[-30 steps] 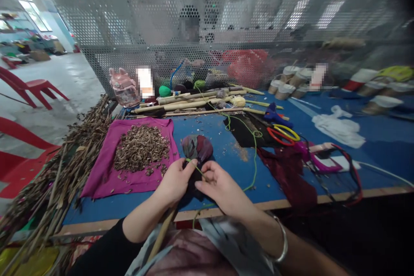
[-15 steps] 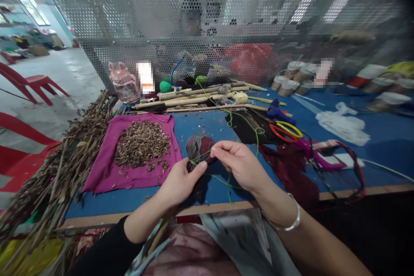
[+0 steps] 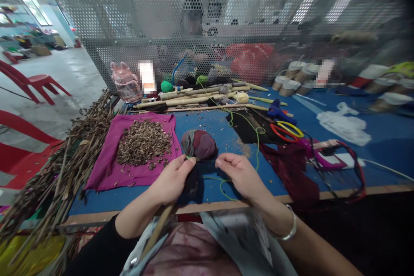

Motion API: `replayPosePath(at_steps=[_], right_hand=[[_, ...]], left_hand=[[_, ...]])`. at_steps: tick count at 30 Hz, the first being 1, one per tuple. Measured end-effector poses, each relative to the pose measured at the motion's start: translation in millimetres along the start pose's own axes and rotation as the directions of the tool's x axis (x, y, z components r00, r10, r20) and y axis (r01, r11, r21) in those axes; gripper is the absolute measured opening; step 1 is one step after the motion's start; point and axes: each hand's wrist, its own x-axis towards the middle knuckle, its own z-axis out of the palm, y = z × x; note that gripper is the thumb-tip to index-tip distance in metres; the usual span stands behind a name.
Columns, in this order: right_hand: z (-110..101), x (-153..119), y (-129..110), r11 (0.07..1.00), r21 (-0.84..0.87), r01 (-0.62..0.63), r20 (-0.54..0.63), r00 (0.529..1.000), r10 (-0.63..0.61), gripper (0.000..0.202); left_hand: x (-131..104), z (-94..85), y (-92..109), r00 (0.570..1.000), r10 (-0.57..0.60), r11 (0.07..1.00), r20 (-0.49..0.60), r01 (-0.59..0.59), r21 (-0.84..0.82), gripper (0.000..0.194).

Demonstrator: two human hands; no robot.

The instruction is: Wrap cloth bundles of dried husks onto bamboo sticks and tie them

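A cloth-wrapped ball (image 3: 202,143), dark red and grey-green, is in front of me over the blue table. My left hand (image 3: 171,179) is closed on its gathered cloth neck, thumb on top. Dark cloth hangs below that hand, and a wooden stick (image 3: 158,228) runs from under it toward my lap. My right hand (image 3: 241,174), to the right of the ball, pinches a strand of green yarn (image 3: 223,185) drawn tight from the neck. The yarn's loose part loops below the right hand and runs back across the table.
At left lies a magenta cloth (image 3: 106,159) with dried plant bits (image 3: 144,142), beside bundled dry stalks (image 3: 67,159). Bamboo sticks (image 3: 190,100) and yarn balls lie behind. On the right are scissors (image 3: 287,130), dark red cloth (image 3: 287,168) and a white plastic bag (image 3: 344,125). A perforated metal screen (image 3: 129,13) stands behind.
My right hand has moved slightly down and away from the ball, drawing the yarn out to the right. My left hand has shifted a little lower and left, uncovering more of the ball.
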Motion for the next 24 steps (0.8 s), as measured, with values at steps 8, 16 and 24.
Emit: replayPosePath(at_steps=[8,16,24], right_hand=[[-32.8,83.9,-26.2,0.914,-0.338,0.223,0.668,0.742,0.066,0.026],[9.2,36.0,-126.8,0.119,-0.757,0.642,0.603,0.758,-0.249,0.024],[0.1,-3.3,-47.0,0.449,-0.648,0.615,0.089,0.647,-0.757,0.041]], left_hand=[[-25.1,16.9,16.4,0.923,-0.003,0.993,0.384,-0.042,0.109,0.031],[-13.4,12.5,9.5,0.985,-0.012,0.997,0.173,-0.002,0.083,0.029],[-21.2,0.0,14.3,0.997,0.022,0.978,-0.070,-0.036,-0.207,0.027]])
